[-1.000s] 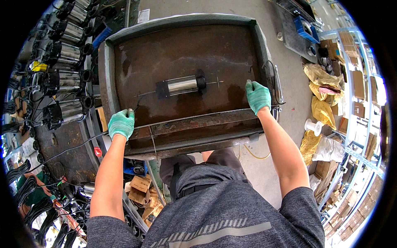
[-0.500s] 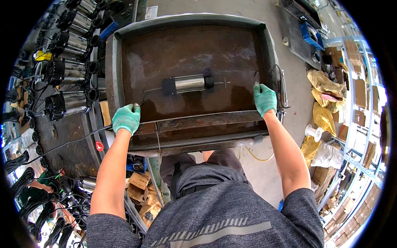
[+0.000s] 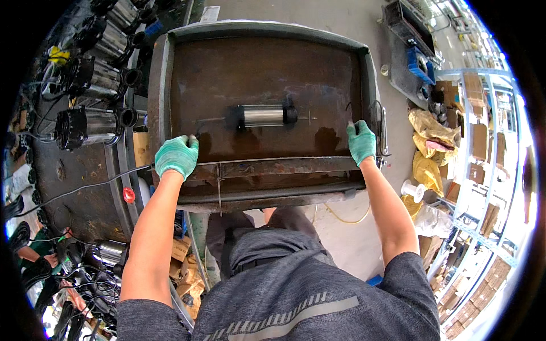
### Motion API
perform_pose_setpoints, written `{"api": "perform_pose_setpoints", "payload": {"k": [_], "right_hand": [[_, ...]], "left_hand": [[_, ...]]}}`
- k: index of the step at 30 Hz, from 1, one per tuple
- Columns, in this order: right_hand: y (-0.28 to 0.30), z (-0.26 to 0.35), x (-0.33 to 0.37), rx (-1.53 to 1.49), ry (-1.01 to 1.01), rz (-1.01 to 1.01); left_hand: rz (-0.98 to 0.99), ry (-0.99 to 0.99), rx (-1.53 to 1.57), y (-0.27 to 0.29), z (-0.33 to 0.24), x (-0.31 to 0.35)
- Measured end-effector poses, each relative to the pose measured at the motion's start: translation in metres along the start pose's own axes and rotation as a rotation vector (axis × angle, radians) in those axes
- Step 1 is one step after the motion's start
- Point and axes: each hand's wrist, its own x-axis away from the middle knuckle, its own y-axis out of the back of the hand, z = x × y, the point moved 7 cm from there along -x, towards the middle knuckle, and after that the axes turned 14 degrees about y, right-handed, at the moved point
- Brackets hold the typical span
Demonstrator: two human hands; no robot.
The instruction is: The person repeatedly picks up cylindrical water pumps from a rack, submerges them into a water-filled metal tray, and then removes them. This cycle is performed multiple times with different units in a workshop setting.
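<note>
A silver motor or pump cylinder with black ends (image 3: 263,116) lies level in the middle of a brown, metal-walled tank (image 3: 256,28) that appears to hold water. Thin rod-like lines stick out at both of its ends. My left hand (image 3: 177,156), in a green knit glove, is over the tank's near left corner, its fingers curled and thumb up. My right hand (image 3: 362,142), gloved alike, is at the right wall with curled fingers; a thin dark strand (image 3: 348,106) shows just above it. What either hand grips is hidden.
Black-and-silver pumps (image 3: 94,125) stand in a row at the left. A black cable (image 3: 85,190) runs toward the tank's left side. A wrench-like metal tool (image 3: 384,128) is on the right wall. Yellow sacks (image 3: 429,139) and a blue shelf rack (image 3: 475,148) stand at right.
The cylinder has gone from slightly tilted to level. My left hand has moved a little up and right, the right hand slightly left. The whole view has shifted a little.
</note>
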Motion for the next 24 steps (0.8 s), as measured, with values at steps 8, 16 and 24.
{"api": "perform_pose_setpoints", "payload": {"k": [8,16,24], "right_hand": [[-0.057,0.124,-0.029,0.188,0.107,0.505],[-0.119,0.169,-0.056,0.404,0.104,0.657],[-0.130,0.175,-0.071,0.484,0.004,0.699]], "left_hand": [[0.046,-0.002,0.055,0.004,0.004,0.000],[0.093,-0.032,0.055,0.001,0.006,-0.004],[-0.012,-0.088,0.198,0.005,0.013,-0.001]]}}
